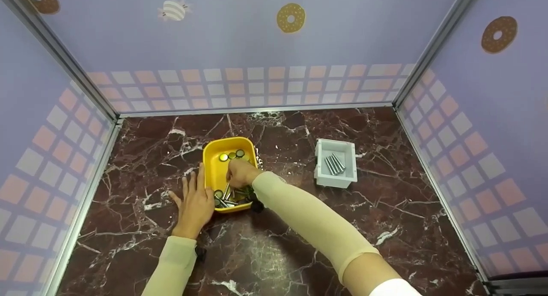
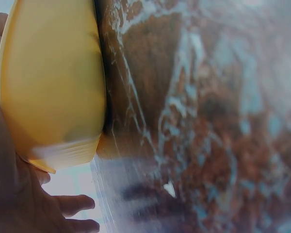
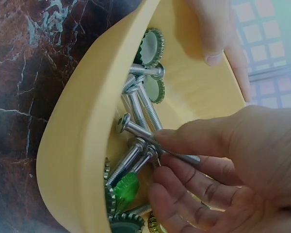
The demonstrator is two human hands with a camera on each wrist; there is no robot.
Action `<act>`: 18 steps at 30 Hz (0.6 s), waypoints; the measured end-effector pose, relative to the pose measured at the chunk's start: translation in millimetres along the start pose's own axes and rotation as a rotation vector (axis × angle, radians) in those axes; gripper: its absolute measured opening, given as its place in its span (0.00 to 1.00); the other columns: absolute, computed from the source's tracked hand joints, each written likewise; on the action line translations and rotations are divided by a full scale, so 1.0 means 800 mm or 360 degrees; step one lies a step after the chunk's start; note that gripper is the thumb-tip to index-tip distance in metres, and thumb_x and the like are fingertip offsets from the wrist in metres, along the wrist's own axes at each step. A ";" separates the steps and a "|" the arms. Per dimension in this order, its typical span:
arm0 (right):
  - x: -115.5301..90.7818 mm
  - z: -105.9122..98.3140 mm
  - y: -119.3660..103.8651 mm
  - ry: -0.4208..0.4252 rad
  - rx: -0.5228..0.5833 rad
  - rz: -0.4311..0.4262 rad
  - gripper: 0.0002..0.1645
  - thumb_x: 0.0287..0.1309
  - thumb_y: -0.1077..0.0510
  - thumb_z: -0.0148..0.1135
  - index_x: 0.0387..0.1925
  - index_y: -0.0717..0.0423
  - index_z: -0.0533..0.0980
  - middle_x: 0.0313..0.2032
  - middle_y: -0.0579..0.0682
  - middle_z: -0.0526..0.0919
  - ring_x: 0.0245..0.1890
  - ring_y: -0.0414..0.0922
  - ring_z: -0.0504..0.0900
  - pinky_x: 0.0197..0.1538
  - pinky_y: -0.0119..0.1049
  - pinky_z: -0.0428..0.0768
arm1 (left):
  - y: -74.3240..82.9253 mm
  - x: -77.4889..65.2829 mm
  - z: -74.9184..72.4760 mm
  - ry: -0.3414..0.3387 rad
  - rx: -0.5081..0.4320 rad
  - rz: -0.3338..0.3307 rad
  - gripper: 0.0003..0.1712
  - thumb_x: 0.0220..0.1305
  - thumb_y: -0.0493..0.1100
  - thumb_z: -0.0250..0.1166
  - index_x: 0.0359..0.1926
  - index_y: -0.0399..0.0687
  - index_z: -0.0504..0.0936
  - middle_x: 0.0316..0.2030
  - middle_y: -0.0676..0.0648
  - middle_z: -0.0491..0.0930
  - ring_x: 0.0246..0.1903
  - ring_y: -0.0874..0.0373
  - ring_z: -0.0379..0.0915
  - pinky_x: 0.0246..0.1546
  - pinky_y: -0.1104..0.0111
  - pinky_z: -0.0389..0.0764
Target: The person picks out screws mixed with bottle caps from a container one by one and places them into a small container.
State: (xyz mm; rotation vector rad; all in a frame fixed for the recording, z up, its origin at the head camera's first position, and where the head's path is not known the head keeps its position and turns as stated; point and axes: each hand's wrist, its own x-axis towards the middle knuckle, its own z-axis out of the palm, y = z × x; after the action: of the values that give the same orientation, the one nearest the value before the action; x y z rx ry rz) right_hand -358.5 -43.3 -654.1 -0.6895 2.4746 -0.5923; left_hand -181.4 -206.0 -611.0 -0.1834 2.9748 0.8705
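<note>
A yellow plastic bin [image 1: 217, 178] holds silver bolts [image 3: 144, 104] and metal bottle caps [image 3: 153, 46]. Inside it my right hand [image 1: 242, 174] pinches one bolt [image 3: 134, 127] between thumb and fingers, its head pointing away from the palm. More bolts lie loose just beneath those fingers. My left hand [image 1: 195, 208] holds the bin's left side; the right wrist view shows its thumb over the rim and a finger outside. In the left wrist view the bin's outer wall [image 2: 53, 82] hides that thumb.
To the right stands a white box [image 1: 336, 182] with several bolts [image 1: 335, 164] lying side by side in it. A translucent green piece [image 3: 127, 190] lies among the caps. Purple walls [image 1: 239, 43] enclose the dark marble-patterned tabletop [image 1: 282, 133] at the back and sides.
</note>
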 end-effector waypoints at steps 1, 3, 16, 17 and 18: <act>0.000 0.000 0.000 -0.0001 0.0005 -0.0003 0.11 0.57 0.63 0.75 0.27 0.42 0.91 0.20 0.34 0.84 0.23 0.37 0.76 0.23 0.29 0.74 | 0.001 0.000 0.000 -0.0004 -0.0002 0.0000 0.43 0.93 0.50 0.38 0.99 0.63 0.36 0.94 0.28 0.46 0.94 0.22 0.31 0.82 0.14 0.17; -0.008 -0.002 -0.006 0.0043 -0.0013 -0.0006 0.10 0.61 0.61 0.75 0.32 0.41 0.95 0.24 0.34 0.88 0.25 0.37 0.78 0.26 0.29 0.78 | 0.000 -0.001 -0.001 -0.0013 -0.0008 0.0001 0.43 0.93 0.50 0.38 0.98 0.63 0.35 0.95 0.28 0.45 0.94 0.22 0.30 0.82 0.14 0.17; -0.128 -0.061 -0.083 0.0136 0.0159 -0.0043 0.21 0.81 0.65 0.66 0.69 0.61 0.89 0.64 0.58 0.95 0.32 0.41 0.78 0.37 0.30 0.78 | 0.000 -0.001 -0.004 -0.0026 0.0004 0.0011 0.43 0.93 0.49 0.38 0.98 0.62 0.34 0.94 0.27 0.45 0.94 0.22 0.29 0.81 0.13 0.17; -0.112 -0.054 -0.067 0.0149 0.0157 -0.0072 0.22 0.81 0.63 0.66 0.69 0.60 0.89 0.65 0.57 0.95 0.31 0.41 0.76 0.36 0.31 0.76 | 0.001 0.000 -0.004 -0.0024 0.0009 0.0013 0.43 0.93 0.49 0.39 0.98 0.62 0.34 0.94 0.27 0.45 0.94 0.22 0.29 0.82 0.14 0.17; -0.112 -0.056 -0.063 0.0153 0.0162 -0.0096 0.22 0.80 0.64 0.66 0.69 0.62 0.89 0.65 0.58 0.95 0.32 0.43 0.77 0.38 0.32 0.79 | 0.003 0.000 -0.004 -0.0021 0.0014 0.0015 0.43 0.93 0.49 0.39 0.98 0.61 0.34 0.94 0.27 0.45 0.94 0.22 0.30 0.82 0.14 0.18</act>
State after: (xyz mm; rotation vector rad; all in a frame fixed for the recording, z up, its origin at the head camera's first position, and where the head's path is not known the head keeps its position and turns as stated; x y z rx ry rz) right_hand -299.4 -19.3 -562.3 -0.7129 2.4985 -0.7852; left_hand -181.7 -206.0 -606.9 -0.1625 2.9693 0.8566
